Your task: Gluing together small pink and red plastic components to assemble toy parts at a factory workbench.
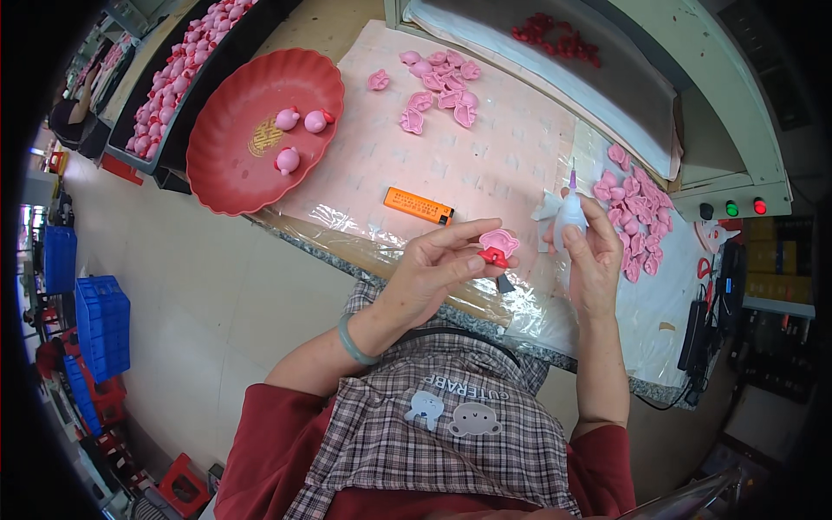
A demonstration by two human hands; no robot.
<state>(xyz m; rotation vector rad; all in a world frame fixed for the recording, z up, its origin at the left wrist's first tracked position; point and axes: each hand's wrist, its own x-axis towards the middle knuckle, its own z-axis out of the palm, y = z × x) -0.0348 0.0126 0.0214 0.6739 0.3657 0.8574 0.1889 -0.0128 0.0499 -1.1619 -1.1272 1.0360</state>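
My left hand [438, 264] pinches a small pink shell part with a red piece at its base [497, 247], hollow side showing. In my right hand [592, 256] is a white squeeze bottle [569, 216] with a thin purple needle tip pointing away from me. The two hands are apart, the bottle to the right of the pink part. An orange lighter [418, 205] lies on the table just beyond my left hand. A crumpled white cloth [547, 208] sits beside the bottle. Under my left fingers a dark, flat-ended object [506, 283] shows in part.
Loose pink shells lie in a far group [442, 87] and a pile at right [637, 212]. A red scalloped tray [204, 156] carries 3 round pink pieces. Beyond it stands a black bin [124, 139] of similar pieces. A metal cabinet [728, 104] with indicator lights borders the far right.
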